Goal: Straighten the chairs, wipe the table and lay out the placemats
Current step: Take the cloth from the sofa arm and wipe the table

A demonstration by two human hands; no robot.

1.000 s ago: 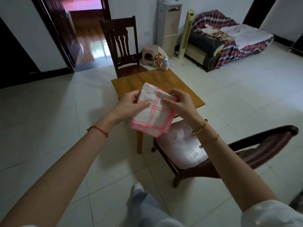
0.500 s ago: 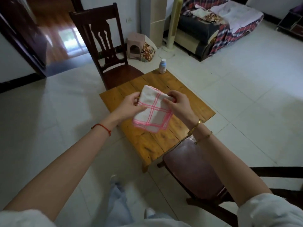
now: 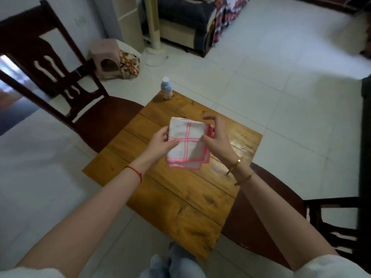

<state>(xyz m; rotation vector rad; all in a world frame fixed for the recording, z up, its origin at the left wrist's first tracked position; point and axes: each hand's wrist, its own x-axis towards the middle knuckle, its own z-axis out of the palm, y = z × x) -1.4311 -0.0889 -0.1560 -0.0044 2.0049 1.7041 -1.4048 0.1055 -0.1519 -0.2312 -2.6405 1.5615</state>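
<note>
A folded white cloth with pink checks (image 3: 186, 144) hangs in the air above the small wooden table (image 3: 176, 197). My left hand (image 3: 160, 143) grips its left edge with thumb on top. My right hand (image 3: 217, 137) pinches its right edge, some fingers lifted. One dark wooden chair (image 3: 60, 81) stands at the table's far left side, its seat tucked partly under. A second dark chair (image 3: 281, 213) stands at the near right, its seat against the table edge.
A small white and pink bottle (image 3: 166, 90) stands on the table's far corner. Beyond are a pink plastic stool (image 3: 105, 61), a tower fan base (image 3: 155, 55) and a sofa with blankets (image 3: 192, 27). White tile floor surrounds the table.
I have stepped closer, so the table now lies right under my hands. Both hands keep hold of the cloth, and my right fingers have shifted along its right edge.
</note>
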